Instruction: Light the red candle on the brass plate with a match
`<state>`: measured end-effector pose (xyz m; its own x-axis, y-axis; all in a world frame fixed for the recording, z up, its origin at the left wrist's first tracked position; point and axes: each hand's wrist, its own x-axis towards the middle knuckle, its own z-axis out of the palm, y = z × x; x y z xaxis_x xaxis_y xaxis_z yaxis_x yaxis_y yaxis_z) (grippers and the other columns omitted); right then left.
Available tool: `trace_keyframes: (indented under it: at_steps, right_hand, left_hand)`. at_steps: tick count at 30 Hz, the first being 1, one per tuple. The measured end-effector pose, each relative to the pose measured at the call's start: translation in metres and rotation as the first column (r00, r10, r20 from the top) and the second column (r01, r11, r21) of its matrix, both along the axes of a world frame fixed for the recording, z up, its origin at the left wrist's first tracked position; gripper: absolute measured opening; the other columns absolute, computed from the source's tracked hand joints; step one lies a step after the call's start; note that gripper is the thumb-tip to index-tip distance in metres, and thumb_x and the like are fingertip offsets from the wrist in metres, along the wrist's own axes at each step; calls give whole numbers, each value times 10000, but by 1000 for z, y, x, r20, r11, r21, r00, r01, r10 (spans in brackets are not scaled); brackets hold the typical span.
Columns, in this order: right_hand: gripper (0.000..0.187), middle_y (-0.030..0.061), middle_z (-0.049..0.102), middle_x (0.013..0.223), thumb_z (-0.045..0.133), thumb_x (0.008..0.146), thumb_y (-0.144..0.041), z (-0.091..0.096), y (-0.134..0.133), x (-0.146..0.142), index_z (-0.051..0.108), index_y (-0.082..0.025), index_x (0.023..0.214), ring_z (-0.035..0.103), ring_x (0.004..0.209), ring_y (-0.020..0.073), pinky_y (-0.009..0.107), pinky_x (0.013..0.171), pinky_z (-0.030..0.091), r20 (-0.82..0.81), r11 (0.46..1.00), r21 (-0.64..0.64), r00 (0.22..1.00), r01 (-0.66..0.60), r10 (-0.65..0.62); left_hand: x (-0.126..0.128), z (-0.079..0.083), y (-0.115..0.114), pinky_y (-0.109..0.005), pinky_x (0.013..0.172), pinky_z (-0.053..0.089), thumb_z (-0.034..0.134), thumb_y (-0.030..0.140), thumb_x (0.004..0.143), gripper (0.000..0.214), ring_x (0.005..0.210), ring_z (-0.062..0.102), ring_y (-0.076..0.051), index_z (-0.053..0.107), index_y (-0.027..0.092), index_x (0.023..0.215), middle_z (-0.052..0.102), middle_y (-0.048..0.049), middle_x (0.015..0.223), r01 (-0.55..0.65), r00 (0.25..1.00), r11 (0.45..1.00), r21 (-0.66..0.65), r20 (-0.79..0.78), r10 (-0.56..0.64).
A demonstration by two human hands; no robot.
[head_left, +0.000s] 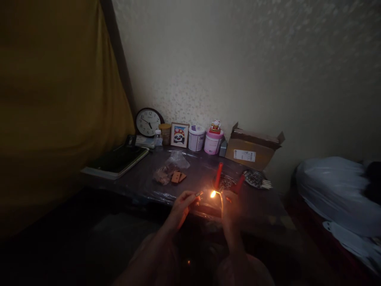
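My right hand point(229, 200) is closed in a pinch on a thin match point(218, 192), whose tip burns with a bright flame point(213, 194). To the left of it, my left hand point(183, 204) grips a small matchbox point(199, 194), mostly covered by the fingers. One red candle point(219, 176) stands upright just behind the flame. A second red candle point(239, 184) leans at a tilt beside my right hand. Around their bases lies a dark patterned dish point(228, 182), partly hidden by the hand.
Small brown boxes point(176, 177) lie by a clear plastic bag point(178, 159). A patterned dish point(253, 178) with pale sticks point(266, 184) is at right. Behind stand a clock point(149, 122), framed panda picture point(179, 135), two tins point(196, 139) and an open cardboard box point(251, 147).
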<state>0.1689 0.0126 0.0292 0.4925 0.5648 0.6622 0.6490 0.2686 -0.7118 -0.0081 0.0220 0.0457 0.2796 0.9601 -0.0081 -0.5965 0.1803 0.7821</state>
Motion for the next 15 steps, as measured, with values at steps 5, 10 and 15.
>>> trace_keyframes:
  at_steps: [5, 10, 15]
  right_hand:
    - [270, 49, 647, 784, 519, 822, -420, 2, -4, 2, 634, -188, 746, 592, 761, 196, 359, 716, 476, -27, 999, 46, 1000, 0, 1]
    - [235, 41, 638, 762, 563, 798, -403, 13, -10, -3, 634, -190, 729, 591, 743, 194, 357, 713, 481, -115, 998, 65, 993, 4, 3]
    - [285, 47, 629, 727, 558, 787, -437, 17, -13, -6, 619, -181, 679, 590, 698, 194, 341, 642, 490, -188, 997, 70, 982, 27, -14]
  left_hand:
    - [-5, 4, 0, -284, 768, 431, 719, 320, 678, 180, 791, 602, -137, 662, 176, 770, 703, -43, 945, -42, 999, 999, -22, -2, 42]
    - [-8, 4, 0, -279, 773, 436, 691, 305, 710, 172, 809, 598, -137, 674, 173, 819, 690, -62, 1045, -91, 996, 995, -31, -21, 90]
    - [-10, 5, 0, -287, 788, 432, 682, 307, 717, 146, 807, 606, -137, 671, 179, 787, 697, -62, 1060, -90, 996, 996, -25, -29, 89]
